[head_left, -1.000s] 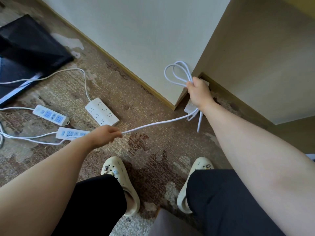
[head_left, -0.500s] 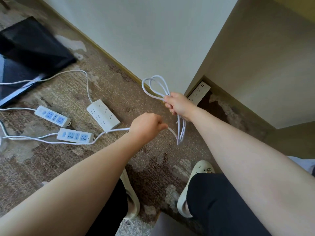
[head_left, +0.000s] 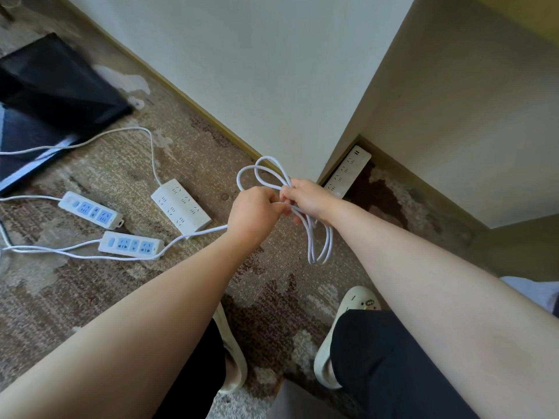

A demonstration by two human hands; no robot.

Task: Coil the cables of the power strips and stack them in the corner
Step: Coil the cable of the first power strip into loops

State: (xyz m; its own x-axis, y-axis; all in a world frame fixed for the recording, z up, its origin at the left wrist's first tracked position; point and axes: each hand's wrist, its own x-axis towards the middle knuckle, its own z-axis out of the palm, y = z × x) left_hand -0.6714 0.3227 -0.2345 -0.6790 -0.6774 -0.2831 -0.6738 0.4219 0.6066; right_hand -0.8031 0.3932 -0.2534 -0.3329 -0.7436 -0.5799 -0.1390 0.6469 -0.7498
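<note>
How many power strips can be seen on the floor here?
4. A long white one lies in the corner by the wall. A wide white one lies mid-carpet. Two with blue sockets lie further left, one behind the other. More may lie outside the view.

I see both hands meet above the carpet (head_left: pixel 127 291). My right hand (head_left: pixel 308 201) grips a bundle of white cable loops (head_left: pixel 320 246); some loops stand above it, others hang below. My left hand (head_left: pixel 257 213), touching the right, is closed on the same cable, which trails left from it to the floor. Left of the left hand lies a wide white strip (head_left: pixel 180 204); farther left lie two narrower strips with blue sockets, one (head_left: pixel 90 210) above the other (head_left: pixel 130 245). Just beyond the right hand, a long white strip (head_left: pixel 348 172) lies in the wall corner. A black panel (head_left: pixel 45 101) lies far left.
</note>
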